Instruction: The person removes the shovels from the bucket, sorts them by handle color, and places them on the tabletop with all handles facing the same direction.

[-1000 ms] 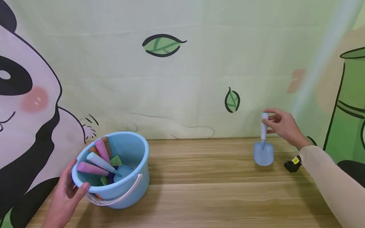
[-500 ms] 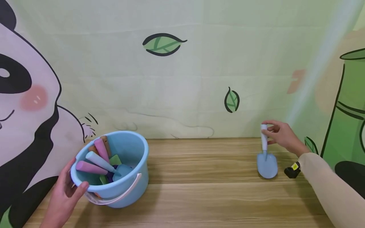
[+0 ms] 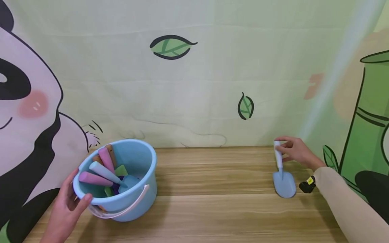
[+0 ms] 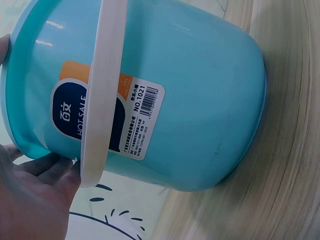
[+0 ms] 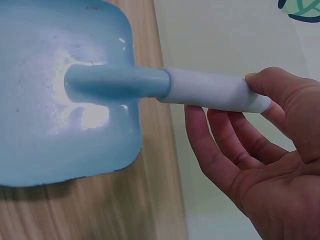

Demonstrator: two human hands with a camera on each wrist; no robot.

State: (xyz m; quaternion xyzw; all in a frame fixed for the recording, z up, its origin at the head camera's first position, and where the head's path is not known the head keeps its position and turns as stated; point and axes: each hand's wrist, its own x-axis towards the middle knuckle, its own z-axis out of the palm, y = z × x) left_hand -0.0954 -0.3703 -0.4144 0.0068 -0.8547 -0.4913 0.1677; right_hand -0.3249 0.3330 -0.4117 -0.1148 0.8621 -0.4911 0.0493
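At the left of the head view a light blue bucket (image 3: 136, 202) stands on the wooden table, its white handle (image 4: 102, 100) hanging down over a label. My left hand (image 3: 65, 206) grips the bucket's rim, thumb at the near side. Inside lie a small blue shovel (image 3: 106, 173), pink-handled tools (image 3: 95, 179) and brown and green pieces. On the right, my right hand (image 3: 294, 152) pinches the white grip of a toy shovel (image 3: 284, 184) between thumb and fingers. Its pale blue blade points down, close over the table, as the right wrist view also shows.
Bare wooden tabletop (image 3: 206, 175) lies between bucket and shovel. Behind it rises a pale green cloth backdrop (image 3: 197, 101) with a panda, leaves and bamboo printed on it. A small black object with a yellow label (image 3: 308, 185) is at my right wrist.
My right hand has come down with the toy shovel, bringing its blade lower and nearer the table. The left hand still grips the bucket's rim.
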